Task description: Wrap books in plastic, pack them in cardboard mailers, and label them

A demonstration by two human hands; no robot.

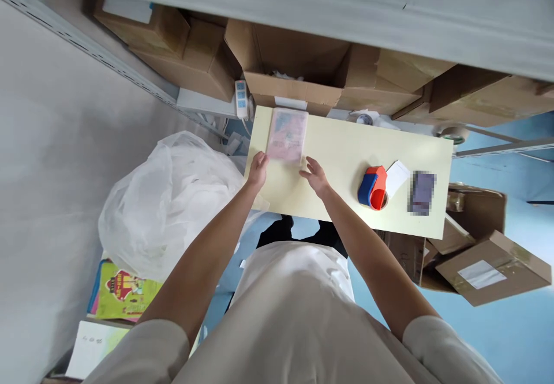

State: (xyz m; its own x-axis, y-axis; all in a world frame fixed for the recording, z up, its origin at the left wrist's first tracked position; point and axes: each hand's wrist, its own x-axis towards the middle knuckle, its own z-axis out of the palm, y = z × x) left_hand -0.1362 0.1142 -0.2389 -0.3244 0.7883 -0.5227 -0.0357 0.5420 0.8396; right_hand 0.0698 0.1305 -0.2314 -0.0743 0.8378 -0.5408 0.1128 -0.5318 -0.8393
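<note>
Pink booklet (pixel 288 135) lies flat at the left end of the worktop (pixel 333 153), close to its far edge. Left hand (pixel 258 172) is at the booklet's near left corner, fingers curled together; whether they are clamped on the cover or only rest against it, cannot tell. Right hand (pixel 318 177) is just beside the near right corner, fingers spread apart, apparently gripping nothing. Placing a hand at each corner probably steadies the booklet and lets it be squared from both sides. Red-and-blue tape dispenser (pixel 378 182) stands on the worktop's right half, beside white papers (pixel 397 177); a dark pixelated item (pixel 422 192) lies nearer the worktop's right end. This spacing presumably leaves the middle free for handling while the tape is within right-hand reach. Off the worktop's left end, a translucent plastic bag (pixel 149 205) bulges; beyond its far edge, an open carton (pixel 298 88).
</note>
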